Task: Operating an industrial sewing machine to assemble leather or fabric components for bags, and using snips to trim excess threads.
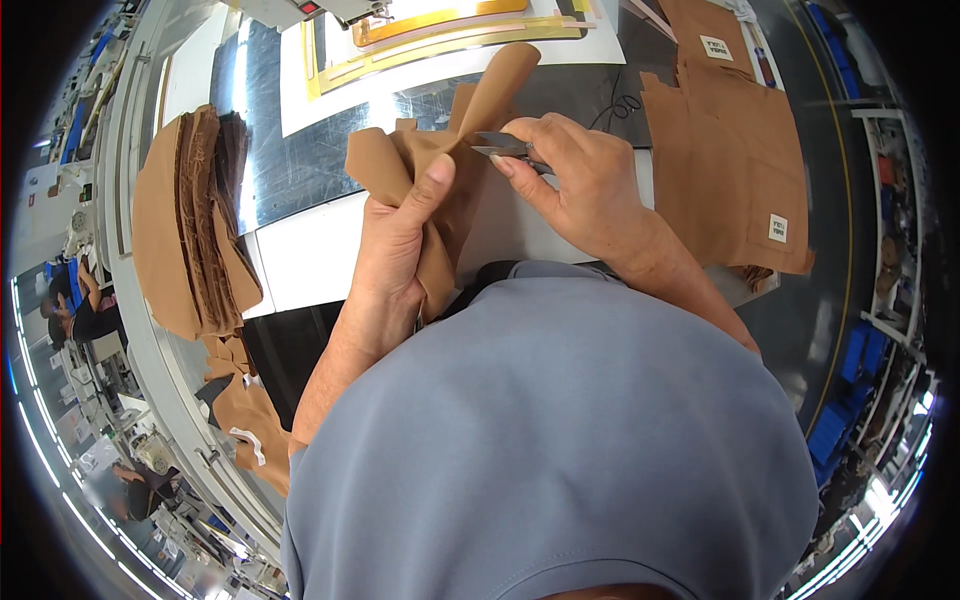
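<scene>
1. Brown fabric piece (pixel 420 170) is being held up over the bench (pixel 300 255), in front of the person's chest.
2. Left hand (pixel 395 240) is gripping it from below, fingers wrapped tight around the bunched cloth, thumb pointing up.
3. Right hand (pixel 575 185) is pinching small metal snips (pixel 505 147), fingers closed on them, tip touching the fabric's upper edge.
4. Stack of brown pieces (pixel 195 220) is lying at left on the bench.
5. Flat brown panels (pixel 730 150) with small white labels are lying at right.
</scene>
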Available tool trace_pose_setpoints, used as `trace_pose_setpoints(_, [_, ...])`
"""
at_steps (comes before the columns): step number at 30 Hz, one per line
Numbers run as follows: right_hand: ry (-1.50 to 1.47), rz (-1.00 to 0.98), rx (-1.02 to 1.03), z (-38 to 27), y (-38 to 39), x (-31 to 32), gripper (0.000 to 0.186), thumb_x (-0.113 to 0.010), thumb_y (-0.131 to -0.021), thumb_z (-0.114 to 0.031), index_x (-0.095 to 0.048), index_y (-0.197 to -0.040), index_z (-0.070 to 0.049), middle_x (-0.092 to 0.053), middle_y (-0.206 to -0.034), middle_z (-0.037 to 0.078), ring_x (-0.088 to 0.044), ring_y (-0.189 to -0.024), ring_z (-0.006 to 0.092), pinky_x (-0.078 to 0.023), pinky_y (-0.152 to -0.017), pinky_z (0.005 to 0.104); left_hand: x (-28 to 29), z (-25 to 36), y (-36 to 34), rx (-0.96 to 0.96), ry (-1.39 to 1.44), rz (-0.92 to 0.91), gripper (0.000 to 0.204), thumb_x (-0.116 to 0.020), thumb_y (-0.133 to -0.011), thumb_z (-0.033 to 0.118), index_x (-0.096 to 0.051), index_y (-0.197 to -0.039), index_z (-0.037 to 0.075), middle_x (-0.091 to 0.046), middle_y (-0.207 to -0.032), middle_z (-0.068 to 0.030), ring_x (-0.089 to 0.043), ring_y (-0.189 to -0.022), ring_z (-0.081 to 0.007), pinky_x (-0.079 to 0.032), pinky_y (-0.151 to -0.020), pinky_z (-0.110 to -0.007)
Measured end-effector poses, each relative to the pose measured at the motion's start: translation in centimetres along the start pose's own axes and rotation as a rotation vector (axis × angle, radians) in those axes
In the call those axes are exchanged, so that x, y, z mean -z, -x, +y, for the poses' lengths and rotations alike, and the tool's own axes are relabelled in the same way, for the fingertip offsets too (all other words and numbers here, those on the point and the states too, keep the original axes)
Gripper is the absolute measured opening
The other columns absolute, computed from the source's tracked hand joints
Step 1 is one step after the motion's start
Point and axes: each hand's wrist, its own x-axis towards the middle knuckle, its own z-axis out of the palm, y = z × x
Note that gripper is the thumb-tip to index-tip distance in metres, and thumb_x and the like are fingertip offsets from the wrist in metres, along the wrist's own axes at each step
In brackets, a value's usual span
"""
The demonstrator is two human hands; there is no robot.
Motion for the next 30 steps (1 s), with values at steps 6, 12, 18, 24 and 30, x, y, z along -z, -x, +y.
trace_pose_setpoints(6, [0.02, -0.001, 0.042, -0.4, -0.2, 0.0, 0.029, -0.082, -0.089, -0.024, -0.067, -0.107, -0.006, -0.066, -0.081, 0.003, -0.062, -0.056, 0.0192, -0.049, -0.05, 0.0322, -0.2, 0.1, -0.2, 0.071, 0.065, 0.057, 0.038, -0.076, -0.1, 0.02, -0.061, -0.131, 0.005, -0.069, -0.123, -0.0107, -0.069, -0.113, -0.0191, -0.059, -0.097, -0.035])
trace_pose_setpoints(12, [0.062, -0.072, 0.03, -1.1, -0.3, 0.6, 0.029, -0.082, -0.089, -0.015, -0.069, -0.113, -0.003, -0.068, -0.081, 0.006, -0.067, -0.062, 0.0206, -0.05, -0.052, 0.0329, -0.2, 0.1, -0.1, 0.05, 0.074, 0.048, 0.039, -0.073, -0.101, 0.019, -0.058, -0.133, 0.004, -0.068, -0.123, -0.0109, -0.069, -0.113, -0.019, -0.058, -0.098, -0.036])
trace_pose_setpoints(18, [0.151, -0.027, 0.078, -1.1, -0.6, 0.4, 0.028, -0.083, -0.087, -0.024, -0.068, -0.104, -0.007, -0.062, -0.076, 0.002, -0.058, -0.054, 0.0167, -0.046, -0.049, 0.0302, -0.1, 0.1, -0.1, 0.052, 0.044, 0.051, 0.038, -0.072, -0.101, 0.019, -0.059, -0.132, 0.004, -0.069, -0.122, -0.0106, -0.068, -0.111, -0.0183, -0.058, -0.095, -0.035])
trace_pose_setpoints(24, [0.147, -0.024, 0.078, -1.0, -0.5, 0.3, 0.029, -0.083, -0.086, -0.023, -0.068, -0.105, -0.007, -0.061, -0.075, 0.001, -0.058, -0.054, 0.0162, -0.045, -0.049, 0.0306, -0.3, 0.1, -0.2, 0.048, 0.037, 0.058, 0.038, -0.073, -0.1, 0.02, -0.06, -0.132, 0.005, -0.069, -0.122, -0.0102, -0.068, -0.111, -0.018, -0.058, -0.094, -0.035])
trace_pose_setpoints(30, [0.147, -0.016, 0.072, -0.9, -0.4, 0.3, 0.029, -0.083, -0.086, -0.023, -0.069, -0.105, -0.007, -0.061, -0.076, 0.001, -0.057, -0.054, 0.0159, -0.045, -0.049, 0.0303, -0.5, 0.3, 0.0, 0.056, 0.008, 0.072, 0.04, -0.073, -0.1, 0.021, -0.059, -0.134, 0.005, -0.068, -0.122, -0.0102, -0.067, -0.112, -0.0181, -0.057, -0.094, -0.035])
